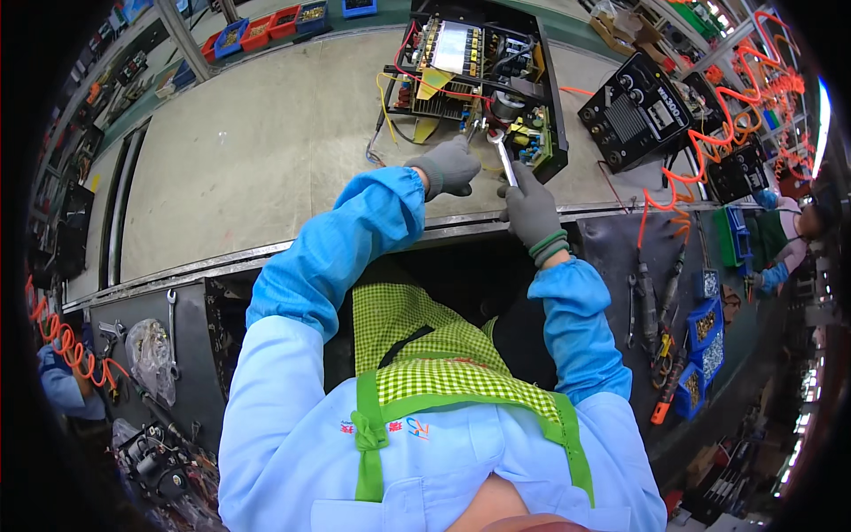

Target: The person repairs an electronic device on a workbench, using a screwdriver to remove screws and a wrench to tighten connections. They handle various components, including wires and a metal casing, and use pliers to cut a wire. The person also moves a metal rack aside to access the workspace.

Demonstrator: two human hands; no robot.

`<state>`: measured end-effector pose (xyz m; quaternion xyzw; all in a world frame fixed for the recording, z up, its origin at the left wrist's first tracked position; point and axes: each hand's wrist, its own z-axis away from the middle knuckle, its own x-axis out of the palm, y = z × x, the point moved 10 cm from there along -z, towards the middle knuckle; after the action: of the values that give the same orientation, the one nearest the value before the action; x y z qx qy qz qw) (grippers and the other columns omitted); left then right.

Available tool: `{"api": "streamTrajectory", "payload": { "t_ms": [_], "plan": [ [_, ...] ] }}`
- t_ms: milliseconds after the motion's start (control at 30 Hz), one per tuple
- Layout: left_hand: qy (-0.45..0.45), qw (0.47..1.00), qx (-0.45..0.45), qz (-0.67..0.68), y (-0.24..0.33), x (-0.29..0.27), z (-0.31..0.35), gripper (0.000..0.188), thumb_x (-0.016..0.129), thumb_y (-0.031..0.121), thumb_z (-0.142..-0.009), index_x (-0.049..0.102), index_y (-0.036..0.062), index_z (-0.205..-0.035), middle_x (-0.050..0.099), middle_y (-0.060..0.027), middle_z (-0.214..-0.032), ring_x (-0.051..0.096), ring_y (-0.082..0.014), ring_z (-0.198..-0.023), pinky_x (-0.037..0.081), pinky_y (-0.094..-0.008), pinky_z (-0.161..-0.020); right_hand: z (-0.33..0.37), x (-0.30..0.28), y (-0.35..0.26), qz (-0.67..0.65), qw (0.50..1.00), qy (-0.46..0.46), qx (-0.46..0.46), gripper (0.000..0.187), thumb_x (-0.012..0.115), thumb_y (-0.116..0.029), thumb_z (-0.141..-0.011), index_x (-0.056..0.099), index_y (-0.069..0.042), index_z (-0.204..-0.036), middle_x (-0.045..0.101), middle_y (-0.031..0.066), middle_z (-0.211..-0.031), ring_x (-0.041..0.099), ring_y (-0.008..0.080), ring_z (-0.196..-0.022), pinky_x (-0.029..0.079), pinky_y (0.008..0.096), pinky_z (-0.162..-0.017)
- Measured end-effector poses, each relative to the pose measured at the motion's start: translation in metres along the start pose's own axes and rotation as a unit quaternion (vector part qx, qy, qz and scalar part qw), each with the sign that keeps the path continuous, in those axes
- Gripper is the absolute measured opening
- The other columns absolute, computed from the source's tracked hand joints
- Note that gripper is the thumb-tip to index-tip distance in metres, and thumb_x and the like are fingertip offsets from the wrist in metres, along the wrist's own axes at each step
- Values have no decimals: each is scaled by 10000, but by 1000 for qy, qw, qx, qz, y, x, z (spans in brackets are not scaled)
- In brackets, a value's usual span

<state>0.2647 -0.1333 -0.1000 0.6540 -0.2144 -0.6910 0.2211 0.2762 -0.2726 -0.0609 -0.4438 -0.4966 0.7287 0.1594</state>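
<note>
Light blue shirt (452, 448) below, wrench (506, 161) ahead in the right hand (532, 211)

The shirt and the green checked apron (443, 350) are nearest to the camera. Beyond the table's edge, the gloved right hand is closed around the lower part of the wrench. Its long axis goes forward from this hand, leaning slightly to the left, and its head lies inside the front of the open electrical unit (486, 78). The left hand (448, 167) is just beside, on the left of the wrench head; I cannot tell whether its fingers hold something. A round metal part (507, 106) stands just behind the head, and a yellow wire (382, 99) hangs at the left. A closed black unit (631, 111) stands to the right.
</note>
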Motion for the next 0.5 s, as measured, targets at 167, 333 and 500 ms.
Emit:
{"api": "streamTrajectory", "payload": {
  "t_ms": [167,333,500],
  "plan": [
    [-71,997,-10,-11,2,13,-4,324,597,159,-804,518,-67,-1022,537,-241,-992,632,-284,-848,550,-366,-690,-8,-1,-39,268,949,59,-154,334,493,-107,-821,525,-3,-1137,625,293,-869,607,459,-829,478,531,-745],
    [-33,964,90,-250,43,2,5,322,745,205,-712,603,13,-927,547,-262,-959,601,-367,-845,523,-419,-720,-27,1,-56,418,902,6,-107,258,502,-108,-826,546,7,-1053,656,259,-893,646,414,-876,516,472,-794],
    [36,966,99,-236,36,0,3,309,768,270,-681,673,33,-856,621,-240,-887,597,-397,-885,513,-439,-730,-25,-1,-90,474,876,-47,-67,223,571,-145,-805,677,0,-936,669,236,-970,648,369,-957,522,428,-830]
  ]
}}
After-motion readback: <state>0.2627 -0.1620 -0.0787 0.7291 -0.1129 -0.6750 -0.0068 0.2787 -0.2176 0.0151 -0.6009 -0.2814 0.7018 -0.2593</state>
